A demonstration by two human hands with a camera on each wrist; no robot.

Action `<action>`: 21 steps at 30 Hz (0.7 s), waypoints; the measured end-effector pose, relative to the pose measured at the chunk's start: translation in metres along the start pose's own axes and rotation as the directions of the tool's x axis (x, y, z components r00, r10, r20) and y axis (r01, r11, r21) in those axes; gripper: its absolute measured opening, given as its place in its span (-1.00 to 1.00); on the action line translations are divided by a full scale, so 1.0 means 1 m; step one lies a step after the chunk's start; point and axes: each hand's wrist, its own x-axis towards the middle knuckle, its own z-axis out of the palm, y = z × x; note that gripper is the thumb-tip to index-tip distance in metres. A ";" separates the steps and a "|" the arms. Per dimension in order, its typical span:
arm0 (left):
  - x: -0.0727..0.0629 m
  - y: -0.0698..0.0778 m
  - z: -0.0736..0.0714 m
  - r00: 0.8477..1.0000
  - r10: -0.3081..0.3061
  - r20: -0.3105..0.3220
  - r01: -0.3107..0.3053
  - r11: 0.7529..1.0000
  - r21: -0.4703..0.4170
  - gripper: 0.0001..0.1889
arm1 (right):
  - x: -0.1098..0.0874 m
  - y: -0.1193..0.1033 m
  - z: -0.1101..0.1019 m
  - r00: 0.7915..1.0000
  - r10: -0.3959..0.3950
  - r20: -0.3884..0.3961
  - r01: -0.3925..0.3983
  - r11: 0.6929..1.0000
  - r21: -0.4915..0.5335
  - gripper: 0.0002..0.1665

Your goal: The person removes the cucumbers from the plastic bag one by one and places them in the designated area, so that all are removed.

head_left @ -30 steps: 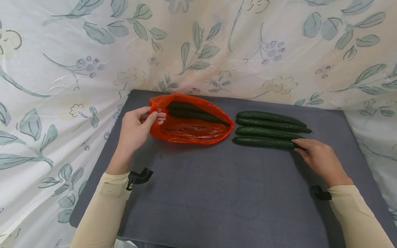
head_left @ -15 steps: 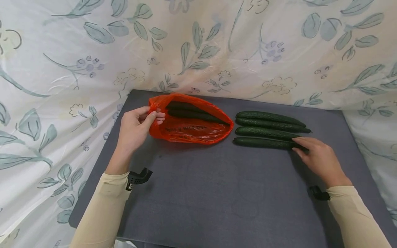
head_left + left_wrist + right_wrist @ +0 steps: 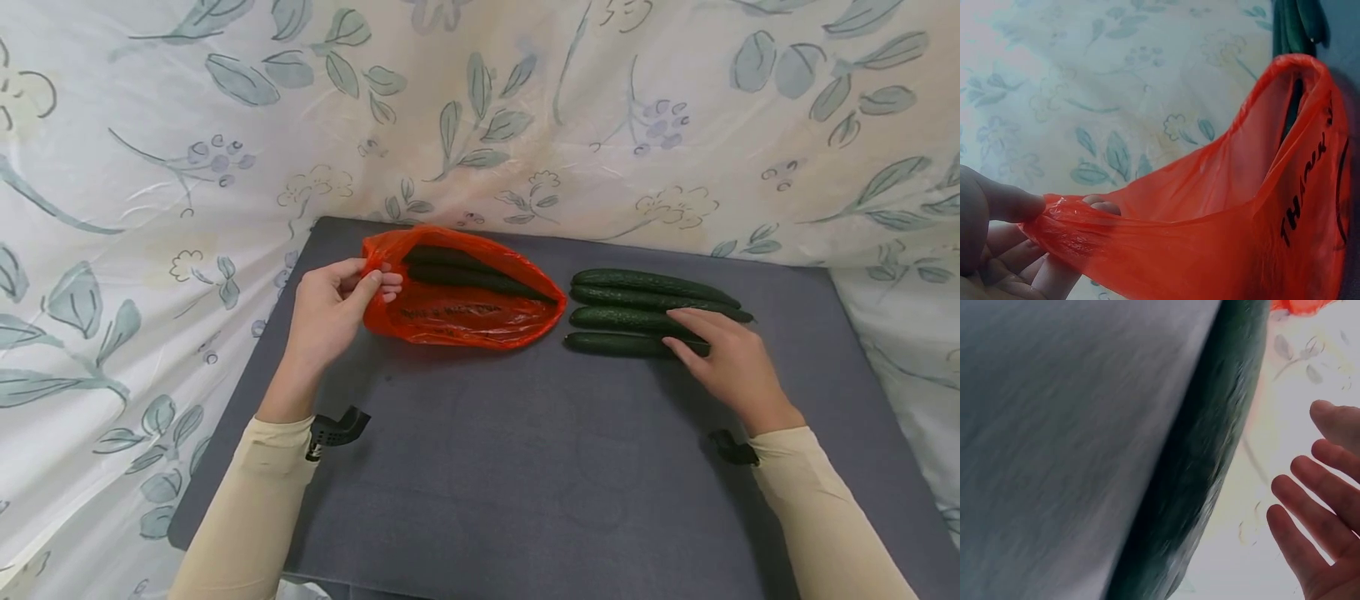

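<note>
My left hand (image 3: 330, 308) pinches the left edge of a red plastic bag (image 3: 465, 333), thumb outside and fingertips inside its mouth, as the left wrist view also shows. The bag lies on its side with its mouth wide, and two dark green cucumbers (image 3: 480, 279) lie inside. To its right, several more cucumbers (image 3: 626, 343) lie side by side in a row. Over the right part of the nearest ones hovers my right hand (image 3: 723, 358), hiding their ends. In the right wrist view its fingers (image 3: 1316, 494) are spread, with a cucumber (image 3: 1197, 462) beside them.
The things lie on a dark grey table (image 3: 525, 467). A leaf-patterned cloth (image 3: 480, 125) hangs behind the table's back edge and continues along both sides. Dark lettering (image 3: 1307, 187) marks the bag's near side. Each wrist wears a black camera mount.
My right hand has slid left along the nearest cucumbers, away from their right ends. The left hand, the bag and the cucumbers stay where they were.
</note>
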 end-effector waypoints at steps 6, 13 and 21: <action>0.002 0.001 0.000 1.000 0.003 -0.007 -0.003 1.000 -0.003 -0.69 | 0.019 -0.021 0.007 0.998 -0.053 -0.021 0.054 0.997 0.054 -0.33; 0.003 0.002 0.001 1.000 0.012 -0.002 -0.011 0.999 0.031 -0.70 | 0.048 -0.044 0.018 0.981 -0.185 -0.062 0.191 0.975 0.117 -0.37; 0.005 0.004 0.002 1.000 0.006 0.008 -0.006 1.000 0.009 -0.70 | 0.075 -0.078 0.033 0.977 -0.212 -0.014 0.210 0.956 0.206 -0.41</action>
